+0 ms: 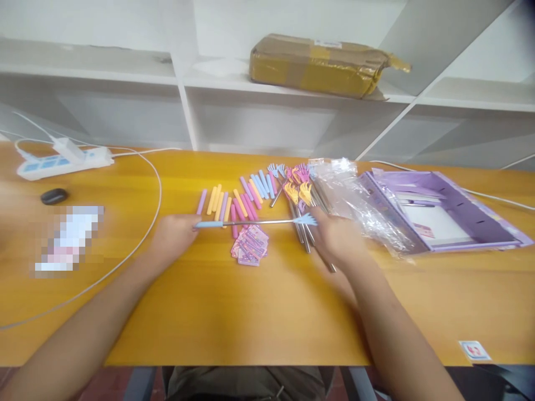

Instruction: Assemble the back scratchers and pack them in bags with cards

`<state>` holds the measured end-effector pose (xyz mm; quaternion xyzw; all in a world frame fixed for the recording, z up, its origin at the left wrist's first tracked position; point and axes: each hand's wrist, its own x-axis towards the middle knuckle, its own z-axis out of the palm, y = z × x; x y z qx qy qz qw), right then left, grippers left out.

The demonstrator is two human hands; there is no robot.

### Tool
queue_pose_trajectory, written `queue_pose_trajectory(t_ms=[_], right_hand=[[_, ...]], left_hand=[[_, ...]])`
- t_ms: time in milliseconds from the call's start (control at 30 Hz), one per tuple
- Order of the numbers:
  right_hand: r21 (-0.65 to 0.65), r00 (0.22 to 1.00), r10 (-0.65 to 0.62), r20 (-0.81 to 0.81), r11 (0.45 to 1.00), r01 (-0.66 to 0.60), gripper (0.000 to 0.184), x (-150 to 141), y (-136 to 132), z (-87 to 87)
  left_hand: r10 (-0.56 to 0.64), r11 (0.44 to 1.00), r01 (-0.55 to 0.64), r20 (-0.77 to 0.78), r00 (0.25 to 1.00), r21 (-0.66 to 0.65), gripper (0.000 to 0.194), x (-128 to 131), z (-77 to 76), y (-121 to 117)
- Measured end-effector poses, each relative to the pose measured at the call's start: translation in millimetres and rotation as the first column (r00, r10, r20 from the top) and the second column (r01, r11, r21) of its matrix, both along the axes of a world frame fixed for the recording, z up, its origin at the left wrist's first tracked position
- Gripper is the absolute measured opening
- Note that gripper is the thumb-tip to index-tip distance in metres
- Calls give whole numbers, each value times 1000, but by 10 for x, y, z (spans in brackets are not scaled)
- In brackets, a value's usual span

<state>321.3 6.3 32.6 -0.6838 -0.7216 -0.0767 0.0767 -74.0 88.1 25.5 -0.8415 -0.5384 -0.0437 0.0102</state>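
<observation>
A telescopic back scratcher (267, 222) with a blue handle and a blue claw head is stretched level above the table. My left hand (173, 236) is closed round its handle end. My right hand (336, 236), a little blurred, is closed at the claw tips on the other end. Beneath and behind the rod lie several loose handle sleeves (215, 199) in purple, yellow, pink and blue. A fanned pile of printed cards (251, 245) rests just below the rod. Beside my right hand is a heap of metal-rod back scratchers (298, 192) with coloured heads, partly hidden by that hand.
Clear plastic bags (355, 195) lie between the heap and an open purple box (434, 245). On the left are a power strip (67, 162), a black mouse (54, 196) and a loose cable (157, 206). A taped carton (313, 65) sits on the shelf behind.
</observation>
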Motion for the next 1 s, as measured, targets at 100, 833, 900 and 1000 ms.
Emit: queue_pose_trajectory(t_ms=[100, 833, 900, 1000], right_hand=[[-2, 985, -35, -167, 999, 35, 36, 507, 45, -18], [345, 708, -385, -592, 673, 654, 43, 2103, -221, -306], [337, 686, -380, -621, 660, 671, 45, 2089, -227, -304], [292, 632, -409, -659, 635, 716, 49, 2032, -197, -255]], left_hand=[[75, 996, -74, -20, 997, 44, 28, -111, 49, 151], [176, 973, -164, -64, 982, 160, 22, -429, -26, 511], [169, 971, -161, -35, 985, 179, 22, -436, -48, 517], [177, 966, -182, 42, 983, 182, 22, -448, -81, 509]])
